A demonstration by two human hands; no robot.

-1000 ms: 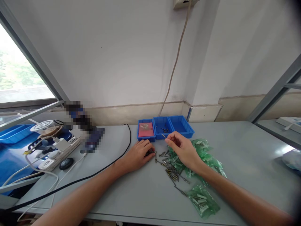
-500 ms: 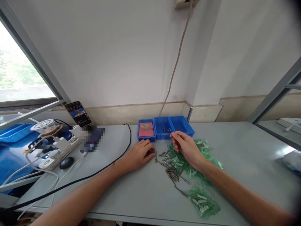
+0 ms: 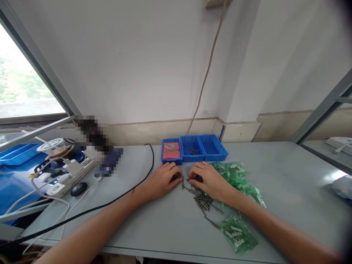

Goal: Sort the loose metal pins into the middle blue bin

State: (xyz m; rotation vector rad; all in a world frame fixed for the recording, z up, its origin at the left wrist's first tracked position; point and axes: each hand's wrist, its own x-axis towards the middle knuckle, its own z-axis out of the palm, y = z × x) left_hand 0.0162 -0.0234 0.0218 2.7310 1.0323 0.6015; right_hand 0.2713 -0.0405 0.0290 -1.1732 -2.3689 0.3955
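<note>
My left hand (image 3: 162, 180) rests on the table, its fingers curled round several slim metal pins (image 3: 177, 177) whose ends stick out by the thumb. Just to the right, my right hand (image 3: 206, 179) reaches down to the far end of a loose pile of metal pins (image 3: 202, 201). Its fingers are bent in towards the thumb, and what lies between them is mostly hidden. Behind the hands, a blue divided bin (image 3: 192, 159) has some pins in its left compartment. A blue tray (image 3: 171, 161) beside it contains a pink sheet and a small clear packet.
Green plastic bags (image 3: 233, 172) lie beside and under my right forearm; another green bag (image 3: 238, 234) with parts is nearer the front edge. A black cable (image 3: 121, 200) crosses the left side. Further left are a power strip (image 3: 68, 179) and a black mouse-like object (image 3: 78, 189).
My right hand has come down from the front of the blue divided bin to the pins on the table, moving slightly left. The left hand stays in place.
</note>
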